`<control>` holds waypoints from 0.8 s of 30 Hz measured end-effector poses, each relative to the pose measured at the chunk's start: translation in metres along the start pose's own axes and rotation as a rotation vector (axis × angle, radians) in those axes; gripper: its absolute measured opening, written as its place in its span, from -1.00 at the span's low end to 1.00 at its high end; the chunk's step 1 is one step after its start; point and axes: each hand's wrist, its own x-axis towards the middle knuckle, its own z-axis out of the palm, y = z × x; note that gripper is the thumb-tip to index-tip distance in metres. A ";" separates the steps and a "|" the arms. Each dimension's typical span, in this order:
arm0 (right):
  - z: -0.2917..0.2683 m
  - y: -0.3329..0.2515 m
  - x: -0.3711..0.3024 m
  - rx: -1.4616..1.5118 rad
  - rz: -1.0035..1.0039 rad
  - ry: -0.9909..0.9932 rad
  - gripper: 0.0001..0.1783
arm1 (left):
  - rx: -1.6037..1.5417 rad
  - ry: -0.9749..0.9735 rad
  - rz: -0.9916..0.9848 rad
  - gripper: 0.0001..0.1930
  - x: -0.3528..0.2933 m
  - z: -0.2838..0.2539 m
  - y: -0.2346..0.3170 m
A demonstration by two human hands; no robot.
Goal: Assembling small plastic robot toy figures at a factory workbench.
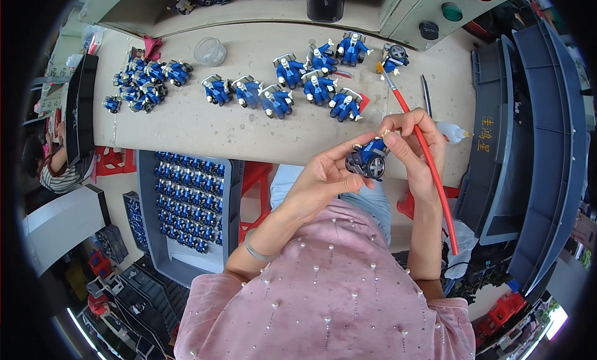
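My left hand [320, 182] holds a small figurine [367, 162] in blue, seated in a dark chair with a grey spoked wheel. The fingers and thumb of that hand close round the chair. My right hand [418, 151] pinches the figurine's upper part with thumb and forefinger. Tucked in the same hand is a paintbrush [440, 192] with a long red handle, its yellowish bristles pointing away from me. Beyond my hands, several like figurines [277, 102] stand on the worktable [205, 131]. One more figurine [393, 58] lies beside the brush tip.
A cluster of figurines [146, 83] sits at the table's left, near a clear plastic cup [210, 52]. To the right are a dark pen-like tool [426, 95] and a white bottle [453, 133]. A grey crate [233, 204] with rows of figurines stands lower left; grey crates [494, 142] stand at right.
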 end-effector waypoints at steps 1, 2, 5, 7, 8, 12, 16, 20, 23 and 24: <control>0.000 0.000 0.000 0.008 0.002 -0.007 -0.78 | -0.038 -0.022 -0.013 -0.31 0.000 -0.001 0.001; 0.000 -0.001 -0.001 0.008 0.002 -0.006 -0.78 | -0.077 -0.044 -0.027 -0.32 0.000 -0.001 0.001; 0.000 -0.001 -0.001 -0.032 0.008 -0.034 -0.79 | -0.150 -0.078 -0.022 -0.32 0.001 -0.004 -0.003; 0.003 0.001 -0.001 -0.126 -0.162 0.030 -0.74 | -0.201 -0.080 -0.023 -0.31 0.000 -0.004 -0.005; 0.001 0.004 -0.002 -0.126 -0.162 0.026 -0.74 | -0.253 -0.080 -0.022 -0.29 0.000 -0.003 -0.005; -0.003 0.011 -0.013 -0.237 -0.409 -0.018 -0.51 | -0.330 -0.050 0.087 -0.25 0.001 0.006 0.000; 0.000 0.008 -0.016 -0.460 -0.467 -0.116 -0.38 | -0.320 -0.007 0.099 -0.23 0.002 0.006 -0.001; -0.001 0.009 -0.014 -0.537 -0.472 -0.101 -0.38 | -0.293 0.015 0.093 -0.22 0.002 0.001 -0.003; -0.001 0.009 -0.014 -0.518 -0.448 -0.112 -0.39 | -0.227 -0.008 0.091 -0.16 0.002 -0.003 -0.005; -0.001 0.008 -0.014 -0.511 -0.443 -0.110 -0.40 | -0.228 -0.007 0.092 -0.16 0.002 -0.002 -0.005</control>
